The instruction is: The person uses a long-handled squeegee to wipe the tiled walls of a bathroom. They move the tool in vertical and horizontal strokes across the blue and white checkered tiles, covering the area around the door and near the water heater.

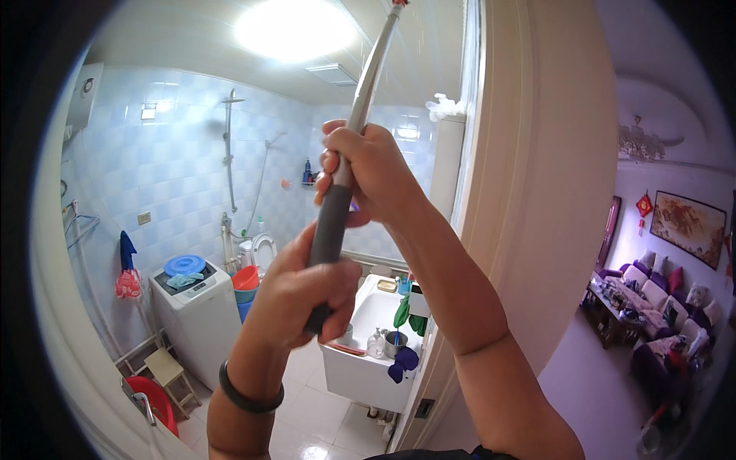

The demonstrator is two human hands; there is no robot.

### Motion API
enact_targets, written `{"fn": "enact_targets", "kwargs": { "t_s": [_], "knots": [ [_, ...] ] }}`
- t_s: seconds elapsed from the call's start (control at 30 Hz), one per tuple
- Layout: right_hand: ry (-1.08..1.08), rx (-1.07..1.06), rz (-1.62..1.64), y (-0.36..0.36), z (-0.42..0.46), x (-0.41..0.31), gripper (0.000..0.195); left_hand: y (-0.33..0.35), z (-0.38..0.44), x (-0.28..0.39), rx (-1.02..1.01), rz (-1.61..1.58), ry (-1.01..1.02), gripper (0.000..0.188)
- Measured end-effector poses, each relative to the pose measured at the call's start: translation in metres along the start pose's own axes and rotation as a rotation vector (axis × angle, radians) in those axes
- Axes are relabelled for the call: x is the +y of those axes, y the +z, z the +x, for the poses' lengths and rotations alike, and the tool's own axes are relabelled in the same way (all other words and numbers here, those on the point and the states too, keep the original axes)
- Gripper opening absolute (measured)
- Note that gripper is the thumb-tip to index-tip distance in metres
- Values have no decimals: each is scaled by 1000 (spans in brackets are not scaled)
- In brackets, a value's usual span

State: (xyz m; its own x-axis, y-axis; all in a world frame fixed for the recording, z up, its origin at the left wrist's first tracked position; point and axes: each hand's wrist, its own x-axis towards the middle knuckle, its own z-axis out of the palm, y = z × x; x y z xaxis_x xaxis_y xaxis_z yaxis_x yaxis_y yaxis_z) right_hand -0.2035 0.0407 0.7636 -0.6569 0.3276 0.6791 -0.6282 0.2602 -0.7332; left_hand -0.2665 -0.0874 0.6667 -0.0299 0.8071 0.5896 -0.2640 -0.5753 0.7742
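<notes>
I hold a metal pole (371, 77) up at a tilt, its far end running past the top of the view beside the door frame. Lower down, the pole has a dark grey grip sleeve (332, 227). My left hand (313, 287) is wrapped around the bottom of that sleeve, with a dark band (250, 397) on the wrist. Just above the sleeve, my right hand (368, 167) closes around the bare metal. A reddish fitting (401, 3) shows at the pole's upper end; whatever lies beyond it is cut off.
A door frame (517, 172) stands close on the right, a living room with a sofa (655, 276) beyond it. Inside the tiled bathroom are a white sink (368, 368), a washing machine (195, 305), a wooden stool (167, 365), a toilet (263, 250) and a ceiling light (296, 29).
</notes>
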Motion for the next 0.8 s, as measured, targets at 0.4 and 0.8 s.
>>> {"fn": "enact_targets", "kwargs": {
  "t_s": [0.4,0.8],
  "knots": [
    [104,-135,208,-19,-6,85,27,-65,-33,-46,-6,31,-91,56],
    [562,101,600,-31,-95,305,44,-152,-255,-285,401,914,-314,40]
  ]
}}
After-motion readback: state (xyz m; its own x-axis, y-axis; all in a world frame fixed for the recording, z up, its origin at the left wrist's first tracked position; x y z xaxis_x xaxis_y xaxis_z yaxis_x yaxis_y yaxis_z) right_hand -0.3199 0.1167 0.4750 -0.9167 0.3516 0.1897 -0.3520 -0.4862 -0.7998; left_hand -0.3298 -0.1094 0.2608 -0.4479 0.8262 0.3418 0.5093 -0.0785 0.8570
